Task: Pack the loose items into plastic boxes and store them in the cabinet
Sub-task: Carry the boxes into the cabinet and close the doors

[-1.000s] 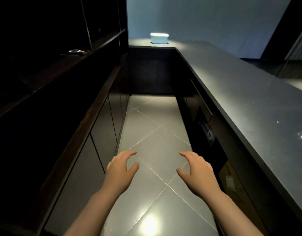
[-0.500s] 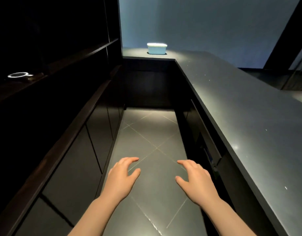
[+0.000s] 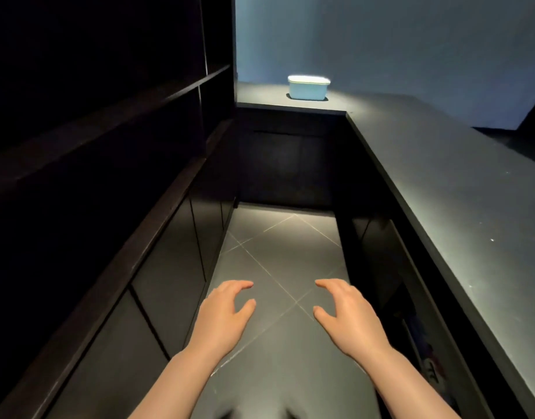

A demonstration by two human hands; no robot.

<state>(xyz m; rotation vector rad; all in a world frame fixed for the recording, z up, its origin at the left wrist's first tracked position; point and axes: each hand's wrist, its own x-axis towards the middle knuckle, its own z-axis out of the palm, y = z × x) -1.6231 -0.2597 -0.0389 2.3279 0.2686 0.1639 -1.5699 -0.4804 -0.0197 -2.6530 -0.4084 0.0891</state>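
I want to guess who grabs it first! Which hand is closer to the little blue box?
Right, barely. The right hand sits almost straight below the blue lidded box far ahead on the counter; the left hand sits further left. Both are empty.

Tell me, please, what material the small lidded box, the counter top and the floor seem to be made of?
Lidded box: probably plastic, pale, smooth, slightly glossy. Counter top: dark matte stone or composite, judging by fine light specks. Floor: large polished tiles, with thin grout lines and reflected light.
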